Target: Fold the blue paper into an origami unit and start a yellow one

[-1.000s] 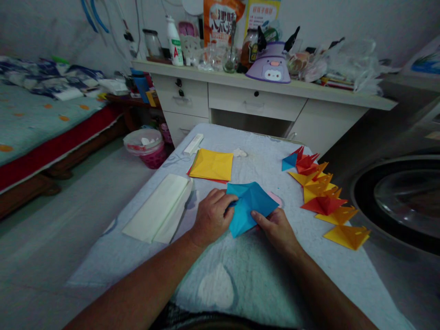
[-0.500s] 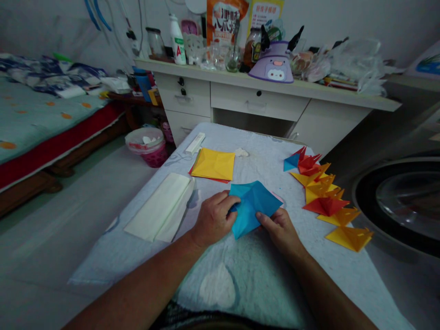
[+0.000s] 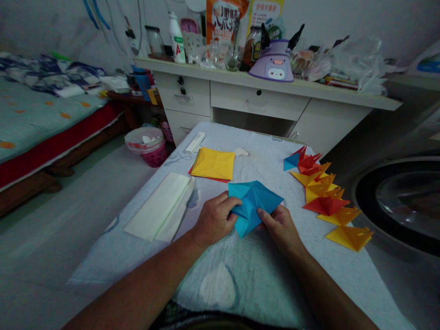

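Where the towel-covered table (image 3: 240,275) lies closest to the person, a blue paper (image 3: 256,199) sits between both hands, near the middle of the table's width. It is a bright turquoise sheet, partly folded: creases run out from its centre, several pointed corners stick out, and its lowest tip points toward the person. The paper looks matte and plain, with no print on it.

The left hand (image 3: 215,220) grips the paper's left edge, fingers curled over it and thumb pressed on top. The right hand (image 3: 280,227) pinches the lower right edge, thumb on the upper face and the other fingers tucked beneath.

A stack of yellow sheets (image 3: 213,163) lies just beyond the blue paper. To the right runs a row of folded pieces (image 3: 323,197) in yellow, red and one blue, each overlapping the next. A folded white sheet (image 3: 161,206) lies well to the left.

On the desk (image 3: 257,98) behind, an orange bag (image 3: 222,20) carries large white Chinese characters, too blurred to read. A white bottle (image 3: 176,32) has a green label with a red letter "A". A yellow poster (image 3: 264,13) bears red print that is too small to make out.
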The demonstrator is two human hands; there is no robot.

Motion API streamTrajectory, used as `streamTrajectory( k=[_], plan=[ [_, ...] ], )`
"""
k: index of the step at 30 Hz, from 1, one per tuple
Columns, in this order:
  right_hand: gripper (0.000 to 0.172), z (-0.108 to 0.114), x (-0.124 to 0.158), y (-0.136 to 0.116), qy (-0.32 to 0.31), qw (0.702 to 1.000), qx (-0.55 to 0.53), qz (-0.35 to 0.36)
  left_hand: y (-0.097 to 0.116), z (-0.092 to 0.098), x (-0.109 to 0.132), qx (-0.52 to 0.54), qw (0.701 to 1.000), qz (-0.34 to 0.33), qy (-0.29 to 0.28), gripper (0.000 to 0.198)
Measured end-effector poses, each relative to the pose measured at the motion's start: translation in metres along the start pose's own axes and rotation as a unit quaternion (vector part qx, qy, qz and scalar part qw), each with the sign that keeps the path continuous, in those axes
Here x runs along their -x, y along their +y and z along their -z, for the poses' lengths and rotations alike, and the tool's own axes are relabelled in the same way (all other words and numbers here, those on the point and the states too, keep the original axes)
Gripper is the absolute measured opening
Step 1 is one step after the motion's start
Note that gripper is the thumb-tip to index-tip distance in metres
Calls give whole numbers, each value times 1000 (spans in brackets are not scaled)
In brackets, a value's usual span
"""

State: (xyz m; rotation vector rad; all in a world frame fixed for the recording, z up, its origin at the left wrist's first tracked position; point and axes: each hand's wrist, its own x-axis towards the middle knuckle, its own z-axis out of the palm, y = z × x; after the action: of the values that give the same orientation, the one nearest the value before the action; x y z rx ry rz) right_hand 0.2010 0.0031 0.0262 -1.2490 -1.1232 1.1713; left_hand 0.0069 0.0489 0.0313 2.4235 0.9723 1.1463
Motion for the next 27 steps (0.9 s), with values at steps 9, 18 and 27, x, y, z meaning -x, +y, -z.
streamTrajectory(
  k=[9,18,27],
  plan=[
    [30,-2,4,-4,-20,999,32,38,1,1,-3,22,999,44,-20,22],
    [41,9,7,-7,4,989,71,127,-1,4,-8,61,985,156,-35,6],
    [57,27,-3,-11,-54,880,365,299,-10,6,-11,103,975,182,-70,6]
  ],
)
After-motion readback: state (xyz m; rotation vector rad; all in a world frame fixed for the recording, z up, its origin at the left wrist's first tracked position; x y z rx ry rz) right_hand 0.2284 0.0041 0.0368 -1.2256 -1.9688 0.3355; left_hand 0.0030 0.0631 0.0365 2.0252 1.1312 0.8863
